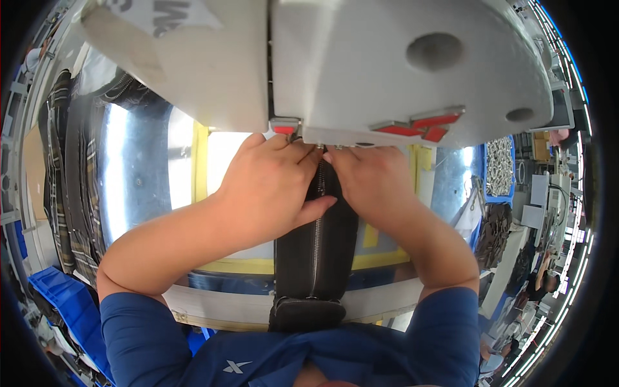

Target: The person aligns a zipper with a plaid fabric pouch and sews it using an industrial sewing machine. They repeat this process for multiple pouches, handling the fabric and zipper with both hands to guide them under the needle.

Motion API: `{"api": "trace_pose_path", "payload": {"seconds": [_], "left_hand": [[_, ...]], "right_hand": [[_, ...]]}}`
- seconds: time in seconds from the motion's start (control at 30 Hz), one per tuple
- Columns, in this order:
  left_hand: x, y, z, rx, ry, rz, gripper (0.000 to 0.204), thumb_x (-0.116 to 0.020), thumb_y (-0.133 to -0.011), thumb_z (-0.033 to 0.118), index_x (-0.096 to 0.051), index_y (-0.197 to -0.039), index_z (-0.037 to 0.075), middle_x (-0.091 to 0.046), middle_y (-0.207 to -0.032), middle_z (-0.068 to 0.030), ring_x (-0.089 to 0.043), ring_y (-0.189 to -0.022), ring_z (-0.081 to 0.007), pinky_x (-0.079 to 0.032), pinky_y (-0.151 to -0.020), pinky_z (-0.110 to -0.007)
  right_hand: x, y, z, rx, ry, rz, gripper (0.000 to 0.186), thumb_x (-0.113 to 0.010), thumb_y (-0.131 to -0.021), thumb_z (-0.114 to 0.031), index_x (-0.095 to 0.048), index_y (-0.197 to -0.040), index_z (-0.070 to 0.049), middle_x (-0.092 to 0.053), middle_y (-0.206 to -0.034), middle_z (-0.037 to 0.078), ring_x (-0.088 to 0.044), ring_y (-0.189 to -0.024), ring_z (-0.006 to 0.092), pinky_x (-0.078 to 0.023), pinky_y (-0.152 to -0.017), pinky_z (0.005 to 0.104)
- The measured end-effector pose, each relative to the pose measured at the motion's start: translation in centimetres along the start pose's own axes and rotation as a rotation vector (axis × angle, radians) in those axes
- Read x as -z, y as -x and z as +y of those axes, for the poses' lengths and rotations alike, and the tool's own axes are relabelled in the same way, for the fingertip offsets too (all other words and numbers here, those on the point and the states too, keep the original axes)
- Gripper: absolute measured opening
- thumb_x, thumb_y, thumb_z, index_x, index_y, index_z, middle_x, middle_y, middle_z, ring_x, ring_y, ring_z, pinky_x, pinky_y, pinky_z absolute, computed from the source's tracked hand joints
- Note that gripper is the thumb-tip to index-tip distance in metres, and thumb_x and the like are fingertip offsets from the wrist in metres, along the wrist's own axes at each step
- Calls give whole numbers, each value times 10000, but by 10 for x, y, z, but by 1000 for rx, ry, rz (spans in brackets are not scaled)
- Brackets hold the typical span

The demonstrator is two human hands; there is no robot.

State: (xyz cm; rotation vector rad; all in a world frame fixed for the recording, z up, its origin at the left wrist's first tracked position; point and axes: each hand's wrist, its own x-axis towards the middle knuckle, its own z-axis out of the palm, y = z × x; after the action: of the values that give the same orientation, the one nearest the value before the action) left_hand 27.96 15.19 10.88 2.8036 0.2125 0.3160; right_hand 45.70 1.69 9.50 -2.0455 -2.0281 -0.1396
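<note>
Blue plastic shows at the lower left, where a bin point(68, 316) sits near a stack of dark and plaid cloth point(74, 187). Next comes the shiny tabletop point(132, 174), with yellow tape point(232, 266) edging the pale panel at its middle.

The left hand point(271, 184) lies palm down, elbow bent out to the side, knuckles raised and fingers bent at the front of the white machine point(406, 77). Its thumb reaches rightward over the zip point(316, 248).

Between the hands, the black piece point(338, 245) runs from the machine toward the person's body, its near end gathered into a thick fold point(308, 314) at the tabletop's front edge. It looks light and soft, likely to bend easily, with the metal zip giving a stiffer line along its length. It seems neither slippery nor fragile, though the bulky near end may drag a little. Good places to take hold are the flat strips on either side of the zip, clear of the teeth.

The right hand point(374, 177) lies palm down at the piece's right edge, fingers forward, forearm angled in from the right. With the fingertips of both hands mostly hidden, whether either one pinches the piece or merely presses it cannot be told. Farther right, a blue tray point(500, 198) holds metal parts point(498, 164).
</note>
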Motion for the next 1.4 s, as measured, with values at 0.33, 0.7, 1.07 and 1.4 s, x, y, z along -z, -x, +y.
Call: {"api": "trace_pose_path", "payload": {"seconds": [0.33, 0.7, 1.07, 1.4], "left_hand": [[-8, 3, 4, -75, -30, 47, 716, -829, -852, 452, -691, -1316, -76, -708, -1247, -181, -673, -1139, -307, -507, -949, -404], [-12, 12, 16, -65, -66, -58, 1043, -796, -845, 606, -509, -1470, -178, -592, -1430, -333, -600, -1334, -455, -460, -1199, -482], [-17, 17, 20, -51, -109, -135, 1233, -691, -842, 772, -418, -1513, -226, -526, -1492, -391, -537, -1412, -500, -402, -1244, -531], [-18, 13, 19, -46, -113, -107, 1237, -716, -816, 768, -435, -1507, -218, -536, -1489, -379, -540, -1410, -485, -404, -1243, -519]], "right_hand": [[12, 10, -3, 51, -31, -2, 396, -733, -941, -272, -713, -1184, 39, -710, -1078, 152, -715, -1021, 306, -556, -956, 427], [18, 16, -7, 75, -104, -29, 737, -869, -792, -384, -644, -1309, 91, -690, -1232, 224, -681, -1112, 389, -546, -1011, 478], [13, 25, -21, -22, -9, -140, 793, -776, -898, -449, -587, -1419, 118, -639, -1379, 283, -620, -1337, 404, -488, -1160, 481], [12, 24, -20, -34, -27, -130, 755, -744, -939, -420, -560, -1437, 116, -607, -1406, 287, -603, -1348, 416, -487, -1162, 481]]}}
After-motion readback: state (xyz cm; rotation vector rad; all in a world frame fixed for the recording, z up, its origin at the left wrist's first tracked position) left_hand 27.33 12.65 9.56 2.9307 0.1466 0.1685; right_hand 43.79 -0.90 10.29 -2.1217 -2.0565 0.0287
